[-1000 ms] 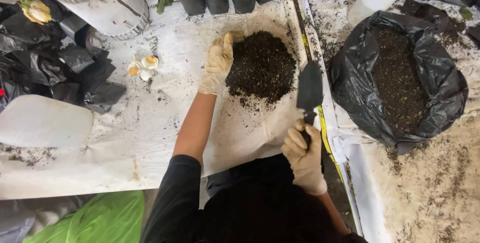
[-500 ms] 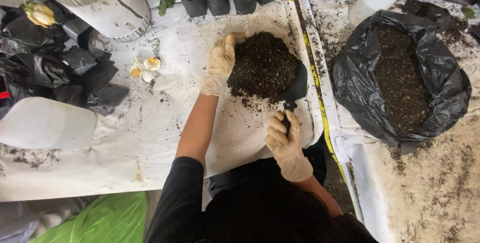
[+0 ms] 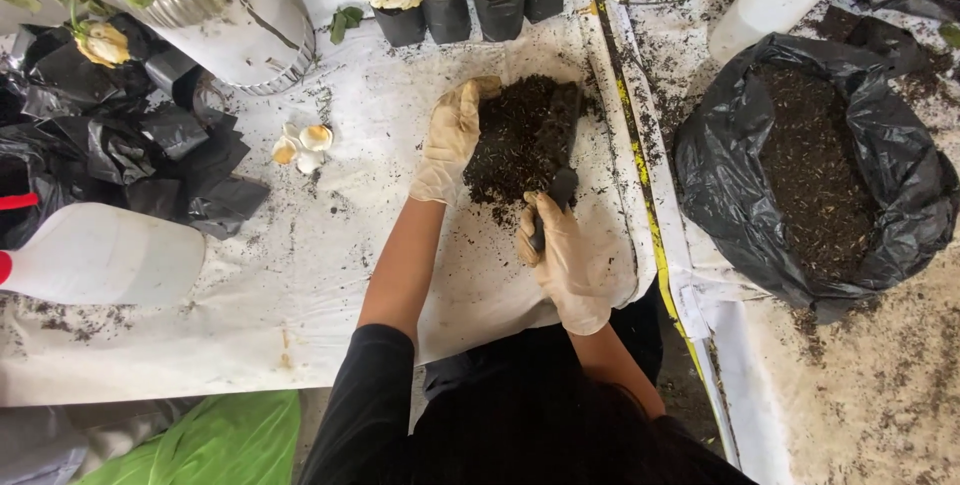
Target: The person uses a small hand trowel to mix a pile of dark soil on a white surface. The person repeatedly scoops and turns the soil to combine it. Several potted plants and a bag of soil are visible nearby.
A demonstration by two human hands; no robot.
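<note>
The gloved right hand (image 3: pixel 568 257) grips a dark metal trowel (image 3: pixel 561 160) pushed into the dark soil heap (image 3: pixel 515 140). The gloved left hand (image 3: pixel 450 137), fingers spread flat, presses the heap's left side on the white sheet (image 3: pixel 330 275).

Gloved left hand (image 3: pixel 450 140) braces soil pile (image 3: pixel 520 140); right hand (image 3: pixel 570 255) grips trowel (image 3: pixel 562 160) in soil.

Head view, single camera: looks steeply down from above the person, close over both hands (image 3: pixel 510 195) and the worktop (image 3: pixel 330 265) ahead.
</note>
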